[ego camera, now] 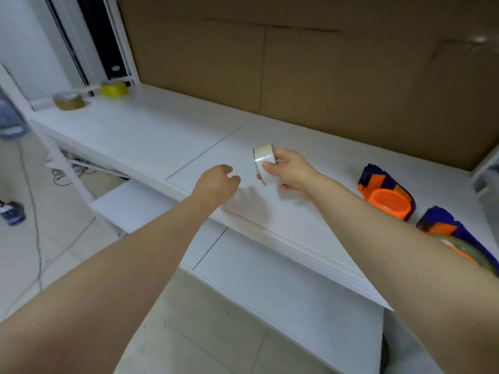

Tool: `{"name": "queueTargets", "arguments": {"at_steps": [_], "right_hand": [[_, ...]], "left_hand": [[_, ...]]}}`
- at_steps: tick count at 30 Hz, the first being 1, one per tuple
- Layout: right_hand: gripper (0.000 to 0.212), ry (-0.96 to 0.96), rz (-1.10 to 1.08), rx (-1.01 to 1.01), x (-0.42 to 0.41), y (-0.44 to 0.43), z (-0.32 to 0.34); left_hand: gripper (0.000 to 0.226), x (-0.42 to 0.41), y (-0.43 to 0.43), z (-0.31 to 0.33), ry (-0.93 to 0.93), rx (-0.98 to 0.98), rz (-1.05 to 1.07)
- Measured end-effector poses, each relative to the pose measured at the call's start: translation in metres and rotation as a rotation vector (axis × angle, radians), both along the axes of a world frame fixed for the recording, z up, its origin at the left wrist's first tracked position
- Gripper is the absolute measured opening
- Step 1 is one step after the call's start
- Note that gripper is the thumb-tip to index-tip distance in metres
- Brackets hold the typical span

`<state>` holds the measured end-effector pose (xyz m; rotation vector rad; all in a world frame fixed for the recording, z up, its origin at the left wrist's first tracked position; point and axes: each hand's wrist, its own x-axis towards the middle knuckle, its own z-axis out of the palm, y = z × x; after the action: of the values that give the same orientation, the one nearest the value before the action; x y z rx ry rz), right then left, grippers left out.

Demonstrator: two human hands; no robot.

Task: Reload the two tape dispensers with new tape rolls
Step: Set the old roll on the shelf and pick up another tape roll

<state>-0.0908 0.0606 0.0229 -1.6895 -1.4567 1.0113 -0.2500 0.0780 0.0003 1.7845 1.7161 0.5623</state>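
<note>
My right hand (290, 170) grips a whitish roll or core of tape (264, 163) above the white table (151, 130). Just left of it hovers my left hand (218, 182), fingers curled and nothing in it. Two purple-and-orange tape dispensers lie at the right: one (384, 197) with a bare orange hub, the other (456, 241) nearer the front edge, partly behind my right forearm, with tape on its wheel. A brown tape roll (69, 100) and a yellow tape roll (114, 88) stand at the table's far left end.
A cardboard sheet (310, 63) backs the table. A lower white shelf (270, 287) sits under the tabletop. Cables (64, 174) lie on the tiled floor at left, beside a blue water jug (10, 117) and a shoe (12, 211).
</note>
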Motion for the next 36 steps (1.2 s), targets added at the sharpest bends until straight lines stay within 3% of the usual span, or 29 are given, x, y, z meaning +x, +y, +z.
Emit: {"name": "queueTargets", "arguments": {"at_steps": [3, 5, 6, 8, 13, 18, 24, 30, 36], "right_hand": [[0.008, -0.314, 0.049, 0.114, -0.047, 0.029, 0.005], [0.041, -0.42, 0.102, 0.155, -0.091, 0.046, 0.009], [0.046, -0.447, 0.118, 0.169, -0.115, 0.054, 0.01], [0.034, -0.485, 0.129, 0.209, -0.161, 0.069, 0.011], [0.015, -0.504, 0.133, 0.2, -0.25, 0.11, 0.008], [0.042, -0.501, 0.127, 0.225, -0.312, 0.157, 0.011], [0.037, -0.523, 0.115, 0.279, -0.384, 0.252, -0.002], [0.036, -0.448, 0.091, 0.254, -0.457, 0.354, -0.015], [0.037, -0.45, 0.037, 0.195, -0.508, 0.433, -0.011]], "left_hand": [[0.049, -0.061, 0.014, 0.01, 0.218, 0.1, -0.079], [0.049, -0.107, 0.026, 0.014, 0.273, 0.13, -0.082], [0.049, -0.131, 0.032, 0.016, 0.3, 0.133, -0.077], [0.048, -0.179, 0.043, 0.02, 0.345, 0.131, -0.049], [0.041, -0.271, 0.073, 0.021, 0.373, 0.108, 0.028], [0.023, -0.336, 0.121, 0.008, 0.369, 0.124, 0.078], [0.026, -0.407, 0.203, -0.002, 0.382, 0.138, 0.088], [0.008, -0.482, 0.299, 0.011, 0.437, 0.109, 0.06], [0.035, -0.539, 0.376, 0.02, 0.405, 0.13, 0.063]]}}
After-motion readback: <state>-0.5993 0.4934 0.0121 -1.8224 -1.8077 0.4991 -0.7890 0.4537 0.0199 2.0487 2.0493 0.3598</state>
